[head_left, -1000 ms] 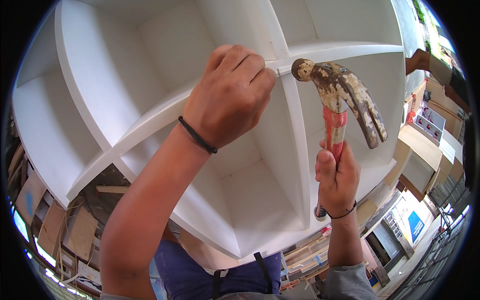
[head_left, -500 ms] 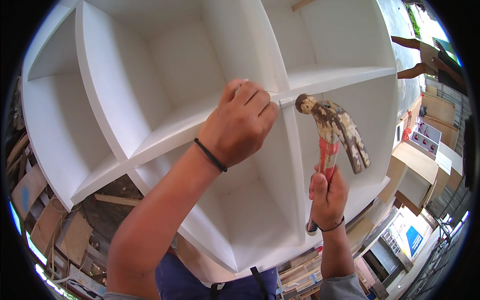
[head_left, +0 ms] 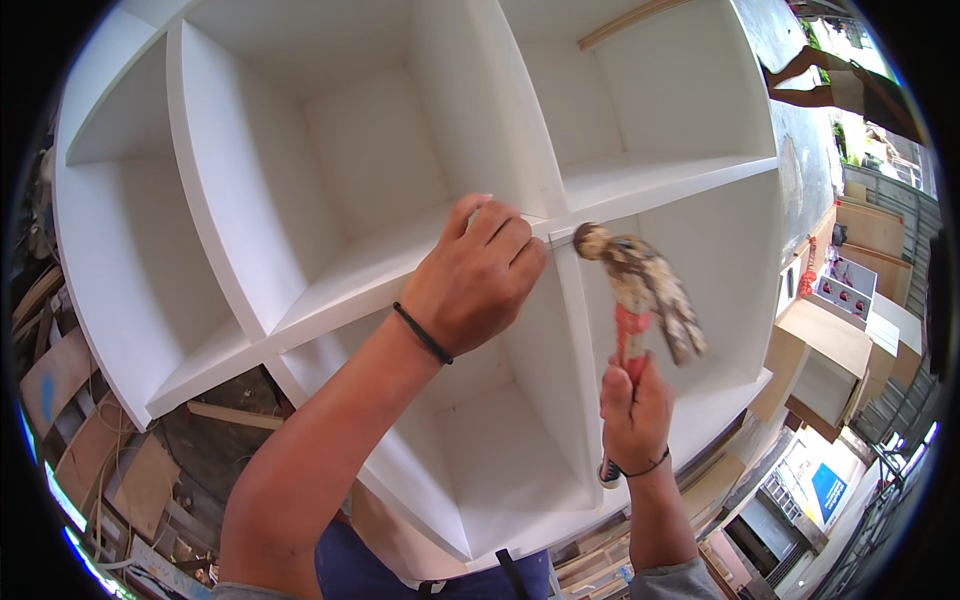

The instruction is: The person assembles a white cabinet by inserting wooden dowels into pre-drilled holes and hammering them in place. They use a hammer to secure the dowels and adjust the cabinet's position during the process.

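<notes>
A large white cubby shelf unit fills the middle of the view. My left hand is closed in front of its long cross edge, just left of where two boards meet. Its fingers are curled, and whatever they may pinch is hidden behind the knuckles. In my right hand is a worn claw hammer with a red-patched handle, gripped low with the head up. The striking face points left, close to a small joint in the shelf edge, to the right of my left hand.
Scrap boards and loose wood lie at the left. A wooden strip sits in the upper right compartment. Cabinet boxes stand along the right side. A person's bare legs show at the upper right.
The whole view has shifted, so the shelf sits slightly lower and further left. Both hands keep nearly the same place against it; the hammer is now slightly blurred. The person at upper right has moved.
</notes>
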Motion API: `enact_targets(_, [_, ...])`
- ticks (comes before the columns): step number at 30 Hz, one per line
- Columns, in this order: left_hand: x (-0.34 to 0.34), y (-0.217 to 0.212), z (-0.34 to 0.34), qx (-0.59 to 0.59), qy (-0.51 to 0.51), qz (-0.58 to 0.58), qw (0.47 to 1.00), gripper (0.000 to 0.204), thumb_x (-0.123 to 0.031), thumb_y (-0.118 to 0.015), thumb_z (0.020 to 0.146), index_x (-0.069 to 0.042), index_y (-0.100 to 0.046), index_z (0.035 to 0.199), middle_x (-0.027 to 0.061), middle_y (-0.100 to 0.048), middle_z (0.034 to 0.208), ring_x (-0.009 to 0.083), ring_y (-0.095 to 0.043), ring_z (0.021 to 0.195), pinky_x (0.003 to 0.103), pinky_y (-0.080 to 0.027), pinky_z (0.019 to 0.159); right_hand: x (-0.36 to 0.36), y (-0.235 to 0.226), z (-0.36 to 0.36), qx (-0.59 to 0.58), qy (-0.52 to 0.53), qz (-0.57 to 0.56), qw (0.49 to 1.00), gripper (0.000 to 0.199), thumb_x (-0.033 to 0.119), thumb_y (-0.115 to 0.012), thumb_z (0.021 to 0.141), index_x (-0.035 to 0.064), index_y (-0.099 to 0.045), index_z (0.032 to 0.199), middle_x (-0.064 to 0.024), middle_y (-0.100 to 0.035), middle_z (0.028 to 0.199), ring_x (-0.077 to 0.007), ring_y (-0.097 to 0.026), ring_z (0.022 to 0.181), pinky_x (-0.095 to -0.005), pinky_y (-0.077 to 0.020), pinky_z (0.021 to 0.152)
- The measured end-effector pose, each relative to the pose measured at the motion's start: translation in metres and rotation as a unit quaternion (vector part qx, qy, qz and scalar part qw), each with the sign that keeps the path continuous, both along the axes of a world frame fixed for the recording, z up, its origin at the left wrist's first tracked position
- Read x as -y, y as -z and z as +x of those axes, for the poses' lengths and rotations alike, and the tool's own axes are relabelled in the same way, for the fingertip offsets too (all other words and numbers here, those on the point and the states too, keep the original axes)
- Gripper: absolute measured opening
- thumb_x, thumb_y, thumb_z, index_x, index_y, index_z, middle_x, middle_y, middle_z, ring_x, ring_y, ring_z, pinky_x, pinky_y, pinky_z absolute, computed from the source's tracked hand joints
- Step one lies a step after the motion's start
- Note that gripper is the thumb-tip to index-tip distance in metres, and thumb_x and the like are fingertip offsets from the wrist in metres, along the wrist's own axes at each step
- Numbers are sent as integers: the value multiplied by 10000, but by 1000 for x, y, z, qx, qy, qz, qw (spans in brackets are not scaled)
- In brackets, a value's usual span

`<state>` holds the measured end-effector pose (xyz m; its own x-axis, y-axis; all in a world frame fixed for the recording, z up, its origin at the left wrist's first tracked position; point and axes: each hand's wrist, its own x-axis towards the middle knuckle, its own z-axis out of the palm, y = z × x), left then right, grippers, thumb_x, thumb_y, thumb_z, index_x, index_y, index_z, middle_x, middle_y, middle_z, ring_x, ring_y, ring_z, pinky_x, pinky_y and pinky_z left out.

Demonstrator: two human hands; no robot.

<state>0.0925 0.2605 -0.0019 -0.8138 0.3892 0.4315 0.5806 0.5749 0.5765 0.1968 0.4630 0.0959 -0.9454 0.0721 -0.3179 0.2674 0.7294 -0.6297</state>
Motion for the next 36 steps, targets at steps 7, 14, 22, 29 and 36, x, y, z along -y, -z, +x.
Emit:
enact_targets(7, [3,-2,0,13,1,-3,1000,199,6,-679,694,-56,-584,858,73,-539,850,253,-560,933,424,-424,961,5,-5,1,-22,-7,3,1000,369,352,-504,1005,-10,-533,937,-13,-501,569,-96,-480,478,-251,-383,466])
enact_targets(14, [3,0,1,16,12,-9,1000,244,-1,-697,676,-59,-587,886,68,-541,873,249,-557,946,417,-420,962,6,-8,1,5,-19,5,1000,288,271,-497,997,-3,-521,911,-34,-516,566,-131,-499,480,-286,-399,476])
enact_targets(22, [2,0,-1,7,3,-2,1000,257,20,-694,667,-62,-592,888,68,-545,870,251,-560,947,422,-421,961,2,-6,-8,36,9,21,999,289,278,-500,999,1,-525,921,-17,-504,583,-114,-486,495,-280,-397,477])
enact_targets(29, [2,2,1,9,0,0,1000,249,19,-689,674,-55,-593,891,71,-557,879,254,-565,951,422,-418,967,2,-4,-8,14,-31,48,998,305,290,-501,1005,0,-521,913,-58,-511,597,-179,-476,503,-294,-402,486])
enact_targets(36, [3,-4,2,21,9,2,1000,247,26,-687,673,-49,-595,890,77,-570,876,256,-569,941,419,-421,957,10,-14,-8,36,29,10,999,287,256,-540,992,-26,-528,936,-146,-544,600,-311,-520,505,-357,-431,515])
